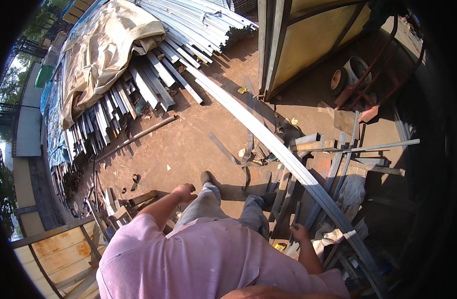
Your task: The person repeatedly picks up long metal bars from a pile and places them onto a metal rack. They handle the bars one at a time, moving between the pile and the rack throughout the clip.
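Observation:
My left hand (184, 193) hangs beside my left thigh, its fingers loosely bent and apart, with nothing seen in it. On the other side my right hand (299, 232) is held low, fingers half curled and apart, and no object shows in it. A bundle of long silvery metal tubes (268, 139) runs diagonally from the far pile past my right side to the lower right. Neither hand touches it; the right one is nearer. Several shorter metal bars (283, 199) lie on the ground just beyond my right hand.
A large stack of metal profiles (153, 79) lies far left, partly under a tan tarpaulin (106, 45). A framed panel (318, 40) stands far right, near a red hand cart (373, 79). Loose straps (223, 149) and a rusty pipe (138, 137) lie on the brown ground.

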{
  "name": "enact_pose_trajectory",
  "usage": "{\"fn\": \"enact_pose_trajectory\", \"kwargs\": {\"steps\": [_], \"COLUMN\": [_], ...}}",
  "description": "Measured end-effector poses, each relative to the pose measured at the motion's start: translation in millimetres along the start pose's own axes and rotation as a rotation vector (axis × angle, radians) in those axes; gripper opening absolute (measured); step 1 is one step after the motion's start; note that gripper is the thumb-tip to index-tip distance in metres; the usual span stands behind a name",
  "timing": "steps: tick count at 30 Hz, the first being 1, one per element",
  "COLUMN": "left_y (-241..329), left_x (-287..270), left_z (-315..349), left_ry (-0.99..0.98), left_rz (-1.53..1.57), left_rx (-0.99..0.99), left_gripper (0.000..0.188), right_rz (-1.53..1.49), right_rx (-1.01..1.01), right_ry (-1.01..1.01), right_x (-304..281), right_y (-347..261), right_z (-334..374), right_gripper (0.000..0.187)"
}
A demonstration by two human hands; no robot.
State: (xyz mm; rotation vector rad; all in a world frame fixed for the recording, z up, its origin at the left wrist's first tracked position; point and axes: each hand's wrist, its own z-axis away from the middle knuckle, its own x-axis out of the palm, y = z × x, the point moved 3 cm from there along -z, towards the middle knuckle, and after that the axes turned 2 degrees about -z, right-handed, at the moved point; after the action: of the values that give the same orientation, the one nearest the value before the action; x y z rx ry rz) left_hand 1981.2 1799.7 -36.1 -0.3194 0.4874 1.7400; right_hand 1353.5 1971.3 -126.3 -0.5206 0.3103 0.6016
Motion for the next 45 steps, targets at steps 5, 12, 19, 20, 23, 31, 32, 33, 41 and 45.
{"fn": "enact_pose_trajectory", "kwargs": {"steps": [5, 12, 19, 20, 23, 31, 32, 33, 41, 45], "left_y": [-136, -306, -395, -366, -377, -337, -345, -320, -294, -296], "left_x": [-11, -43, -48, -78, -81, -234, -241, -281, -423, -478], "left_z": [-2, 2, -18, -14, -23, -33, -43, -45, -156, -220], "left_ry": [0.001, 0.161, 0.129, 0.113, 0.154, 0.119, 0.137, 0.134, 0.174, 0.142], "left_rz": [0.182, 0.418, 0.254, 0.440, 0.402, 0.593, 0.545, 0.647, 0.594, 0.550], "left_rx": [-0.161, -0.363, -0.239, -0.397, -0.261, -0.388, -0.362, -0.380, -0.196, -0.088], "left_gripper": [0.058, 0.054, 0.053, 0.054, 0.054, 0.052, 0.051, 0.050, 0.049, 0.051], "right_rz": [-0.041, -0.085, -0.230, -0.214, -0.008, 0.008, 0.018, 0.004, -0.134, -0.213], "right_rx": [0.095, 0.160, 0.029, -0.018, -0.063, -0.137, -0.136, -0.220, -0.342, -0.250], "right_ry": [0.088, -0.054, -0.144, -0.113, -0.050, -0.094, -0.097, -0.111, -0.017, -0.010], "right_x": [10, 65, 77, 75, 64, 71, 68, 57, 12, 5], "right_y": [-67, -240, -403, -409, -467, -600, -633, -677, -816, -875], "right_z": [19, 42, -4, -22, -69, -243, -254, -252, -334, -357], "right_gripper": [0.046, 0.040, 0.043, 0.042, 0.038, 0.041, 0.039, 0.039, 0.046, 0.048]}}
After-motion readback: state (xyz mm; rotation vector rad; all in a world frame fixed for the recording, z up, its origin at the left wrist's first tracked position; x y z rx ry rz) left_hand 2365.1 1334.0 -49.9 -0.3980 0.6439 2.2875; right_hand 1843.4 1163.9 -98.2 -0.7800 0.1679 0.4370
